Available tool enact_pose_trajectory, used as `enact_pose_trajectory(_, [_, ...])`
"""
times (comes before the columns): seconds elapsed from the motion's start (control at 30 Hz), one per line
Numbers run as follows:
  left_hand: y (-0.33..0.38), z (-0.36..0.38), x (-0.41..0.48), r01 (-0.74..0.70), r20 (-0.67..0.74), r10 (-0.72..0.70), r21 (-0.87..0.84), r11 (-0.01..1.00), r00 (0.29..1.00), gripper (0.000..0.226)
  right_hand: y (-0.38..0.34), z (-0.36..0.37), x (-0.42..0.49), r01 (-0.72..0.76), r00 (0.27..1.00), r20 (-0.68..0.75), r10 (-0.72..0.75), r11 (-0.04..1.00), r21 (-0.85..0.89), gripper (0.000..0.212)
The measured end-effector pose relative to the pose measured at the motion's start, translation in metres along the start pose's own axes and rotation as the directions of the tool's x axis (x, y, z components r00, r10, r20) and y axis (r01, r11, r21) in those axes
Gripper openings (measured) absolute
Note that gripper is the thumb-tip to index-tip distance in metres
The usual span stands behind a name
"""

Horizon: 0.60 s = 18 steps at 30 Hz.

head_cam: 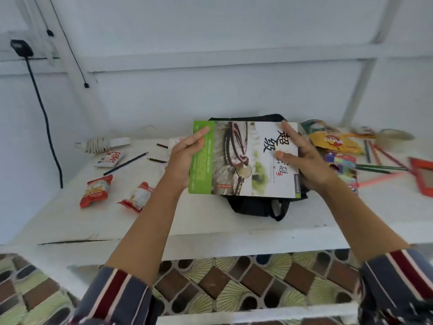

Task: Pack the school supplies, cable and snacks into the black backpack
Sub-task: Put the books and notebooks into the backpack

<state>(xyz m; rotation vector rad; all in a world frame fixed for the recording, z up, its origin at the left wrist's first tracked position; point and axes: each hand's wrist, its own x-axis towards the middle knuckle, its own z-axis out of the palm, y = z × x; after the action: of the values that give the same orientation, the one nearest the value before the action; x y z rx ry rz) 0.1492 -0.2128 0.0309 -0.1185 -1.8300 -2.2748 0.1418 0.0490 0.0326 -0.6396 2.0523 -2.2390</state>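
Black backpack (253, 207) lies on the white counter (210, 221) by a white wall, directly beneath both hands. I see the left hand (185, 158) and right hand (307, 165) gripping a book (243, 160) by its side edges. Snack packets (96, 191) sit left of the left hand, pencils (379, 168) right of the right hand.

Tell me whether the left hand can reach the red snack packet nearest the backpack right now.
Probably, once freed: the red snack packet lies on the table left of the left hand, nothing between them. But that hand holds the book by its green edge and must let go first.
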Motion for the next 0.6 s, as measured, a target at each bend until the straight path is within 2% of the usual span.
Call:
enact_pose_trajectory(0.07, [-0.007, 0.015, -0.002, 0.062, 0.04, -0.064, 0.044, 0.997, 0.997, 0.032, 0.003, -0.013, -0.019, -0.072, 0.997, -0.033, 0.073, 0.997, 0.016, 0.073])
enact_pose_trajectory(0.13, [-0.016, 0.03, -0.004, 0.08, 0.097, -0.094, 0.139, 0.987, 0.991, 0.03, 0.006, -0.021, -0.037, -0.116, 0.985, -0.122, 0.124, 0.991, 0.067, 0.059])
enact_pose_trajectory(0.2, [-0.027, 0.046, -0.006, 0.06, 0.161, -0.108, 0.278, 0.959, 0.981, 0.029, 0.012, -0.029, -0.056, -0.138, 0.959, -0.229, 0.166, 0.982, 0.131, 0.045])
enact_pose_trajectory(0.3, [-0.045, 0.064, -0.011, -0.02, 0.306, -0.143, 0.475, 0.88, 0.941, 0.031, 0.023, -0.046, -0.083, -0.158, 0.909, -0.355, 0.219, 0.968, 0.194, 0.039])
enact_pose_trajectory(0.37, [-0.059, 0.066, -0.008, -0.149, 0.364, -0.102, 0.598, 0.787, 0.926, 0.029, 0.026, -0.056, -0.101, -0.169, 0.872, -0.427, 0.24, 0.966, 0.197, 0.037])
enact_pose_trajectory(0.47, [-0.07, 0.058, 0.001, -0.315, 0.386, 0.05, 0.661, 0.681, 0.921, 0.023, 0.026, -0.074, -0.123, -0.187, 0.816, -0.517, 0.261, 0.964, 0.191, 0.035])
enact_pose_trajectory(0.5, [-0.073, 0.057, 0.006, -0.381, 0.452, 0.039, 0.699, 0.606, 0.891, 0.022, 0.024, -0.081, -0.129, -0.197, 0.802, -0.535, 0.266, 0.963, 0.183, 0.034])
enact_pose_trajectory(0.53, [-0.075, 0.059, 0.008, -0.428, 0.516, -0.03, 0.741, 0.518, 0.856, 0.02, 0.022, -0.088, -0.134, -0.193, 0.787, -0.556, 0.269, 0.962, 0.191, 0.033])
enact_pose_trajectory(0.6, [-0.077, 0.066, 0.012, -0.463, 0.553, -0.236, 0.816, 0.346, 0.799, 0.021, 0.016, -0.099, -0.14, -0.169, 0.779, -0.566, 0.27, 0.96, 0.225, 0.031])
